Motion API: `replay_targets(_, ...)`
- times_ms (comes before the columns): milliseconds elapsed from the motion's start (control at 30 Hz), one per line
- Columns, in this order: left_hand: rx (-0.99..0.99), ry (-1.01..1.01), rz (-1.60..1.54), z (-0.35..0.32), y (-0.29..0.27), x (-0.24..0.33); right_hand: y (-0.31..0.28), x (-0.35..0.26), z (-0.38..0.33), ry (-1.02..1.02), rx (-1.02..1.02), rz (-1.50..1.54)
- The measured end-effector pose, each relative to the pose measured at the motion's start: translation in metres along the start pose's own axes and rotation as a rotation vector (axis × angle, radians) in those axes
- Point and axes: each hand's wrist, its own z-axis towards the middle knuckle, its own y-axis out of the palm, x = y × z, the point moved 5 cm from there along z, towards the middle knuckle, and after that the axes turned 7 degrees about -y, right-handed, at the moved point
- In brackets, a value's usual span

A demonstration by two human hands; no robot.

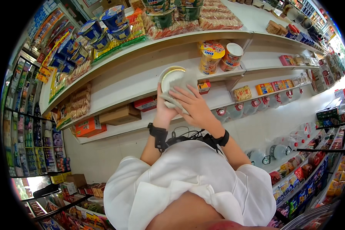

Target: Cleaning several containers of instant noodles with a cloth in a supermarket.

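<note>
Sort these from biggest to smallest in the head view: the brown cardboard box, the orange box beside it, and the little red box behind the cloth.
1. Brown cardboard box
2. Orange box, nearly the same size, so unsure
3. Little red box, clearly smallest

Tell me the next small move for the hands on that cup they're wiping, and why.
Probably slide the grey cloth further around the round cup. The left hand grips the cup from below, tilted so one round end faces the camera, while the right hand presses the cloth over its right side. The left part of that end is bare of cloth, so wiping likely goes there next.
</note>
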Motion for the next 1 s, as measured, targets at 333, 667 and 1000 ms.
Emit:
replay_targets(333,-0.265,0.021,-0.053,-0.008,0.039,-0.005,-0.021,0.020,-0.015,0.379,0.651,0.678)
replay_targets(667,-0.106,0.374,0.619,-0.026,0.025,0.009,-0.006,0.059,-0.042,0.755,0.745,1.234)
replay_targets(1000,-0.033,0.921,1.294,-0.053,0.042,0.023,-0.008,0.039,-0.029,0.706,0.756,0.946)
